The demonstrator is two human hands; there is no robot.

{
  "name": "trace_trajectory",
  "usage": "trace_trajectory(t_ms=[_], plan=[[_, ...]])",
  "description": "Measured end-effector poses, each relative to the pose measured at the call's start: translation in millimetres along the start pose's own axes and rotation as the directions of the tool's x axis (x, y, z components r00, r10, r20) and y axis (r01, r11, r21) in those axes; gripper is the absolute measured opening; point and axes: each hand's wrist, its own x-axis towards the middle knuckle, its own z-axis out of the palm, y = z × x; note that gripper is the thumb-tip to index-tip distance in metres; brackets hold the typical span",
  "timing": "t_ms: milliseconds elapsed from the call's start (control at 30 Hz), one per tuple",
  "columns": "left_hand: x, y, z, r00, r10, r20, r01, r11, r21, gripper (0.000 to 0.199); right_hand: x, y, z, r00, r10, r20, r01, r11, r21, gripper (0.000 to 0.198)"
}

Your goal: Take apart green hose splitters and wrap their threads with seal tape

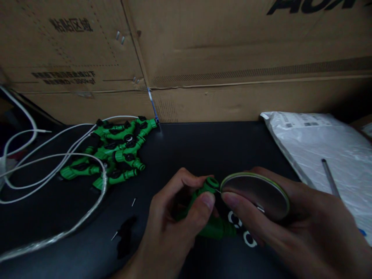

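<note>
My left hand [180,221] is closed around a green Y-shaped hose connector [210,184], with its ribbed round end showing between thumb and forefinger. My right hand [285,217] grips a flat round spool [255,192] with a yellow-green rim, its thumb along the front face. A thin pale strand shows between the spool's edge and the connector's end. Below my hands, another green part [216,228] lies partly hidden. Black and white ring-like pieces [250,239] are beside it, partly covered by my right hand.
Several green hose connectors with black valves [116,149] lie piled at the left. White cables [69,155] loop around them. Small metal pins [134,202] and a black piece [126,232] lie nearer. A white padded mailer [308,143] bears a pen [330,176]. Cardboard [203,58] stands behind.
</note>
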Motion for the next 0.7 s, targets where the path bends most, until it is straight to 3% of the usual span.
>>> trace_trajectory(t_ms=[233, 700], plan=[[-2.2, -4.3, 1.5, 0.997, -0.073, -0.011, 0.073, 0.997, -0.026, 0.028, -1.1, -5.3, 3.0, 0.999, -0.025, -0.022, 0.025, 1.000, -0.006, 0.029], [-4.6, 2.1, 8.8, 0.993, -0.010, -0.120, 0.015, 0.999, 0.039, 0.041, -0.5, -13.1, 19.1, 0.992, -0.026, -0.125, 0.050, 0.979, 0.197, 0.016]])
